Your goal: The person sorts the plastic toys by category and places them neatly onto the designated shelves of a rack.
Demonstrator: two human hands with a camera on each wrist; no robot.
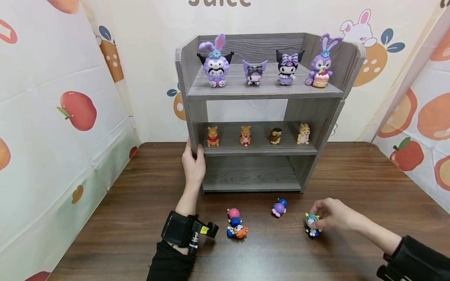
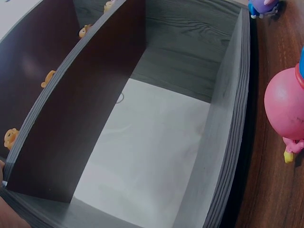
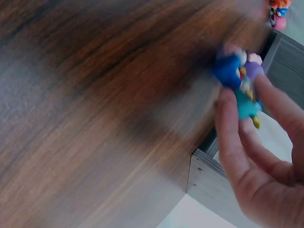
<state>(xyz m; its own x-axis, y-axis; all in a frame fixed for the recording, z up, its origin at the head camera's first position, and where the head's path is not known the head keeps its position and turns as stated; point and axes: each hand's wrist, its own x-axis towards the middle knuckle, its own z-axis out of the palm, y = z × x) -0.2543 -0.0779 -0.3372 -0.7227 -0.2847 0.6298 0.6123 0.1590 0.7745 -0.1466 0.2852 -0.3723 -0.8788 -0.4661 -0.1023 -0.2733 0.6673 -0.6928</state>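
My left hand [image 1: 194,167] grips the lower left side panel of a grey wooden shelf [image 1: 242,173], thumb at the front edge and fingers behind. To the right, in front of the shelf, my right hand [image 1: 332,214] pinches a small blue and teal figurine [image 1: 311,225] with yellow bits on its head, just over the table. The right wrist view shows the same figurine [image 3: 246,104] between thumb and fingers, slightly blurred. A purple and blue figurine [image 1: 279,207] lies on the table to its left. Further left are a pink-and-blue figurine [image 1: 233,216] and an orange-and-blue one [image 1: 239,231], close together.
On the top shelf stand several purple and black figurines, one with a cake [image 1: 320,79]. The middle shelf holds two bears in red [image 1: 212,137], an owl [image 1: 275,136] and a pale yellow figurine [image 1: 303,134]. Fruit-printed sheets surround the brown table [image 1: 140,218].
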